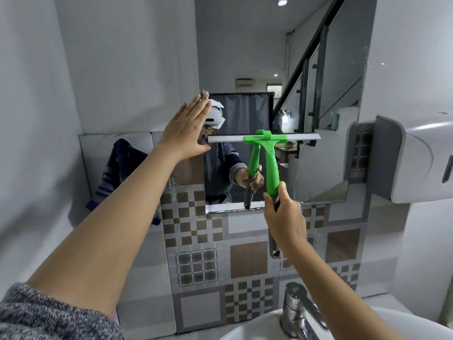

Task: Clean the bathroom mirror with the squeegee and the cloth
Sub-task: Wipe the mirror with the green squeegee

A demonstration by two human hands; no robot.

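Observation:
The bathroom mirror (245,57) hangs on the wall straight ahead, tall, with its lower edge above the patterned tiles. A green squeegee (270,158) with a white blade lies flat against the glass, blade level across the lower half. My right hand (285,217) is closed around the dark bottom end of its handle. My left hand (187,128) rests flat with fingers together on the mirror's left edge, holding nothing. A dark blue striped cloth (117,173) hangs on the wall to the left of the mirror.
A chrome tap (297,312) and the rim of a white basin (257,327) sit below my right arm. A white wall dispenser (421,158) juts out at the right. Brown and grey patterned tiles (220,253) cover the wall under the mirror.

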